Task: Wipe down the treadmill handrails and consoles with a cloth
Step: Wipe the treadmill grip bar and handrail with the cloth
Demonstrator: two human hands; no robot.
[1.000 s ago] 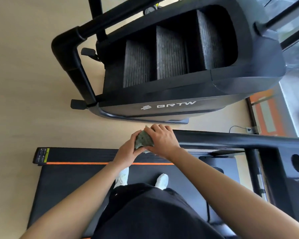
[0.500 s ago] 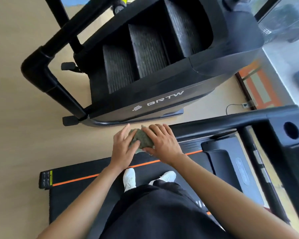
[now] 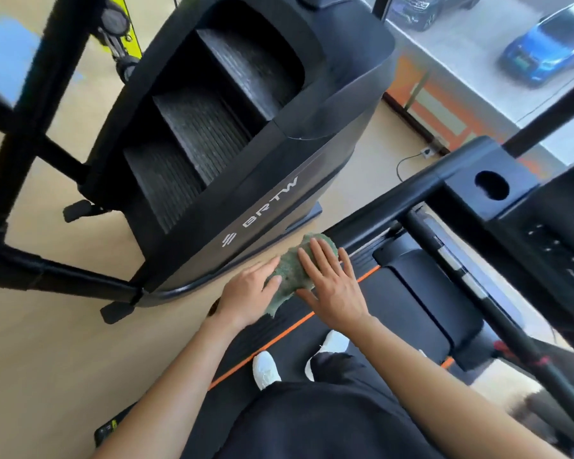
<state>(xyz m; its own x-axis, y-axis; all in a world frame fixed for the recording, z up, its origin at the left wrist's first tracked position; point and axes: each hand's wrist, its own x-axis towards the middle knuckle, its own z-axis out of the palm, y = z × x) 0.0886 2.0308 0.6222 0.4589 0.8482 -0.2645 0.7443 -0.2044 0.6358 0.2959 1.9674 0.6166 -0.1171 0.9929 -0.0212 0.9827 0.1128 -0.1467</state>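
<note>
A pale, wood-toned floor (image 3: pixel 47 359) is seen, on which a black stair-climbing machine (image 3: pixel 279 180) marked BRTW is stood, carried on small black feet (image 3: pixel 115 311). Just beside it a treadmill (image 3: pixel 434 293) is set on the same floor, its dark belt (image 3: pixel 388 313) edged by an orange stripe (image 3: pixel 289 326). Two white shoes (image 3: pixel 265 371) are planted on the belt, side by side. A thin dark cable (image 3: pixel 403 162) is laid on the floor between the two machines and is run to a small socket (image 3: pixel 426 152) near the window. A blue patch (image 3: pixel 4 54) is seen on the floor at the far left.
</note>
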